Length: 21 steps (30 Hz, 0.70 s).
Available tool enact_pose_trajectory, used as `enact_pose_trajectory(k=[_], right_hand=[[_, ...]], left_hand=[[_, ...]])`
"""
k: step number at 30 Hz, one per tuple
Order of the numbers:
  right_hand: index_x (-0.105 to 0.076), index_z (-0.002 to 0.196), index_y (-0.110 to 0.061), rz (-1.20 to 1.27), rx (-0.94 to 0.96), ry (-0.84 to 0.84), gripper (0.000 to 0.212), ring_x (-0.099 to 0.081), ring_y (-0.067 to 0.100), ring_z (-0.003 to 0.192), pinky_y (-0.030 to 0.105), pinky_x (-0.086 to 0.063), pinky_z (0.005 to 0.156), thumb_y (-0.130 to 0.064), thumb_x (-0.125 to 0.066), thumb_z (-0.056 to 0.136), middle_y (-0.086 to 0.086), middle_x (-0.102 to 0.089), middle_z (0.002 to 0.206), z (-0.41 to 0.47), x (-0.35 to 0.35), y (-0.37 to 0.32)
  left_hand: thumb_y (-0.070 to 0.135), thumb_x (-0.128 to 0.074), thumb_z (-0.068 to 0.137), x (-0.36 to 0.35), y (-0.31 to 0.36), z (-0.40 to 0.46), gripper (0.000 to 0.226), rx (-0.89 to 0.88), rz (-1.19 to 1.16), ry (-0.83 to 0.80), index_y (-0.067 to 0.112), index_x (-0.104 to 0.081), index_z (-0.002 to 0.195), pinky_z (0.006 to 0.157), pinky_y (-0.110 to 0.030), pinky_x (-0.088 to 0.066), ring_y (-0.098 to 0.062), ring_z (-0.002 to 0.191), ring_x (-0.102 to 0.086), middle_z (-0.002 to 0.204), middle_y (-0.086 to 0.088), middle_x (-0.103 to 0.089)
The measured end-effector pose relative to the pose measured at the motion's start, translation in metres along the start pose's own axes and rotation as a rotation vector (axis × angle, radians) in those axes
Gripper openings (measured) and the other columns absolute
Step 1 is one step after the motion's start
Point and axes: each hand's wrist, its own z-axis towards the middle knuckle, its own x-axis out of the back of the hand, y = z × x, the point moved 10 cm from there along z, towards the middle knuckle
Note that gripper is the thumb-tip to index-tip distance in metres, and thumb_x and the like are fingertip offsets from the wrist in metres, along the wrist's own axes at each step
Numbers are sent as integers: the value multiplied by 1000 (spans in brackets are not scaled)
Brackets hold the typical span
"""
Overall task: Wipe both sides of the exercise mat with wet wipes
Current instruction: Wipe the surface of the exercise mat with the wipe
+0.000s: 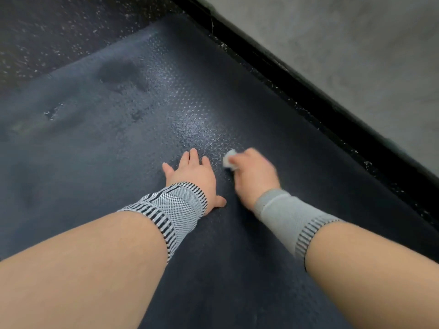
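Hands: two, side by side and near each other on the mat, not touching.
Left hand (192, 173): lies palm down on the mat with fingers straight and spread, thumb out to the side; it holds nothing.
Right hand (255, 173): blurred, fingers curled round one bunched white wet wipe (229, 158), which sticks out past the fingers and sits on or just above the mat; contact cannot be told through the blur.
Wrist bands: two, one on each forearm; the left wrist band (175, 210) is grey knit with black and white striped edges, the right wrist band (285, 213) is plain grey with a striped edge toward the elbow.
Exercise mat (118, 148): one, dark blue-grey, laid flat under both hands and filling most of the view; its surface has a small raised diamond pattern that shines ahead of the hands.
Marks on the mat: several darker patches on the far left part, one with a small pale scuff.
Floor (47, 32): black with white speckles, beyond the mat's far edge.
Wall (356, 55): one, grey, to the right, with a black baseboard (285, 74) running along the mat's right side.
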Motion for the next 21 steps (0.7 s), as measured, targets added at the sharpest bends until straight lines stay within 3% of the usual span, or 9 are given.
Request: enact_pose_trajectory(k=[2,3,7,8,9,12,14,19,21], right_hand=[[-58,115,-28,-19,248,-116,32,-53,23,90,29,-44,78,-16,-57,86,0,-45,100,-9,-15,-28],[-59,114,-28,-37,254,-108,32,-54,24,92,29,-42,78,-15,-57,86,1,-46,102,-1,-10,-19],[-62,117,-20,22,-352,148,32,-56,30,100,29,-42,83,-10,-51,88,8,-49,115,24,39,93],[-61,118,-18,58,-424,171,33,-56,31,100,29,-41,83,-9,-50,88,10,-49,117,17,39,99],[-61,116,-18,54,-394,145,33,-56,31,99,28,-40,82,-8,-49,87,10,-49,116,12,34,88],[-57,116,-22,-22,-5,-85,29,-55,28,94,29,-39,74,-12,-48,89,5,-47,110,-19,-3,19],[-57,113,-20,-47,60,-83,27,-55,29,95,30,-40,74,-11,-48,89,5,-48,109,-24,0,27],[-59,111,-12,65,-642,222,25,-55,34,101,32,-42,81,-10,-49,88,14,-53,114,-20,55,146],[-57,111,-13,64,-505,131,25,-56,33,101,31,-42,81,-11,-49,87,12,-53,114,-19,36,112]], left_hand=[[66,-66,78,2,1,-1,115,6,-13,4,14,-1,156,116,-62,-11,-24,151,6,164,-10,9],[66,-66,78,2,2,-1,115,11,-6,-4,13,0,156,116,-62,-11,-24,151,6,164,-10,10],[68,-64,78,2,4,1,117,24,42,-45,11,1,156,117,-61,-11,-26,151,4,163,-11,10],[69,-64,78,2,4,1,117,23,51,-50,11,1,156,117,-61,-12,-26,151,4,163,-12,10],[69,-64,78,3,3,1,117,23,56,-53,11,1,156,117,-61,-12,-27,151,3,163,-12,9],[68,-66,78,5,4,1,117,36,57,-59,10,0,156,117,-60,-12,-27,151,3,163,-13,8],[67,-66,77,5,6,1,118,41,71,-71,9,0,156,117,-60,-12,-28,151,2,163,-14,8],[67,-67,76,4,5,5,118,42,71,-69,9,-1,156,117,-59,-13,-29,151,1,163,-14,7],[68,-66,77,2,4,4,118,41,55,-64,10,0,156,117,-59,-14,-28,151,3,163,-13,9]])
